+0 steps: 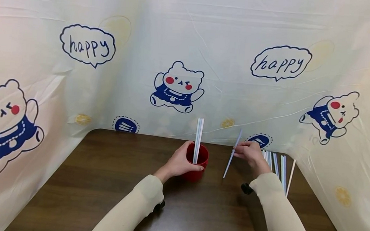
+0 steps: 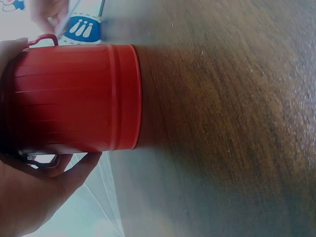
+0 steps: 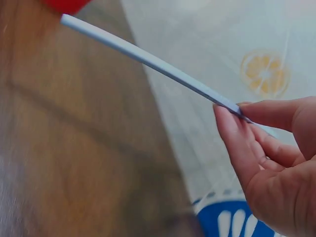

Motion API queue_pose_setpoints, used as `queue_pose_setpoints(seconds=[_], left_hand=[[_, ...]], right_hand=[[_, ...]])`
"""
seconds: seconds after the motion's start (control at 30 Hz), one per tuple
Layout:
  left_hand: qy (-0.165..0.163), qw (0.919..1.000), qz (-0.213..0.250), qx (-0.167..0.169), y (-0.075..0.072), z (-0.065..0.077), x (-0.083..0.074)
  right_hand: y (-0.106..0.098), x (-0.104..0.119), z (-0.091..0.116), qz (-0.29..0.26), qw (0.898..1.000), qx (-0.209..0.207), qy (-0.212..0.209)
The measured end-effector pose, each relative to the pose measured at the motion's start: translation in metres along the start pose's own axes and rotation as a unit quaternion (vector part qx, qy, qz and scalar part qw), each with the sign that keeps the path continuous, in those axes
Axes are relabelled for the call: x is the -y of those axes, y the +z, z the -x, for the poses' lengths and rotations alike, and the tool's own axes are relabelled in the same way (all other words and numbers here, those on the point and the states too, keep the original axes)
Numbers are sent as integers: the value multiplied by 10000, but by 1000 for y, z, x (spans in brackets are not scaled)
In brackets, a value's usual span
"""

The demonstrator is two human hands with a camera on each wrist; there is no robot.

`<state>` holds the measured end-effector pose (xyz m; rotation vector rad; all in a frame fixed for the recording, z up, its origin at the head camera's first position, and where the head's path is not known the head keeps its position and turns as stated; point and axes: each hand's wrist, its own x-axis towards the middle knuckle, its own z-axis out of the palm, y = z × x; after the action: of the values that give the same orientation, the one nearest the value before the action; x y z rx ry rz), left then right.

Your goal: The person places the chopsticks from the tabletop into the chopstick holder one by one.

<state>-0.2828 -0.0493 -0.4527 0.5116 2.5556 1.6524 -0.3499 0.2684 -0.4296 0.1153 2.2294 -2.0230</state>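
My left hand [image 1: 179, 162] grips a small red bucket [image 1: 193, 175] that stands upright on the table, the thumb across its near side at the rim. In the left wrist view the bucket [image 2: 74, 98] shows ribbed walls and small side handles. A few pale straws [image 1: 198, 137] stand up inside it. To the right, my right hand [image 1: 251, 154] pinches a light blue straw [image 1: 229, 164] between thumb and fingers, tilted with its lower end toward me. The right wrist view shows this straw [image 3: 148, 59] slanting out from the fingertips, apart from the bucket.
Several straws [image 1: 276, 165] in white, blue and green lie side by side at the right of the dark wood table [image 1: 104, 181], partly behind my right hand and sleeve. A cream straw [image 1: 290, 176] lies outermost. A printed curtain [image 1: 226, 61] surrounds the table's back and sides.
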Motion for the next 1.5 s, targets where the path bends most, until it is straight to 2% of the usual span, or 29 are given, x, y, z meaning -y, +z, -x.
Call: queue_pose_setpoints(seconds=[0.23,0.47,0.67,0.77,0.83,0.97,1.2,1.37,1.5], left_hand=[[20,10000,13,-10,-2,-2,-2],[67,10000,-38,-8,-3,-4,-4],[78,10000,-57,-15,-3,-4,-3],[61,10000,-75,-20,-3,-4,-2],[45,10000,-83,-20,-3,-4,-2],[58,10000,-65,3,-3,-4,-2],[96,9999,-71,2,-2,-4,1],[79,9999,-124,2,0,-5,4],[105,9999,-57,-5,1,-5,5]], right_hand=[[22,38,10,-238,9968,-167,-750],[43,69,17,-595,9883,-259,-1379],[55,85,21,-937,9782,-372,-1815],[62,88,22,-918,9746,-374,-2006],[67,87,22,-698,9735,-328,-2151],[75,81,22,70,9699,-157,-2430],[87,66,19,1467,9539,126,-2616],[97,53,19,1988,9435,341,-2629],[105,45,19,2395,9297,447,-2762]])
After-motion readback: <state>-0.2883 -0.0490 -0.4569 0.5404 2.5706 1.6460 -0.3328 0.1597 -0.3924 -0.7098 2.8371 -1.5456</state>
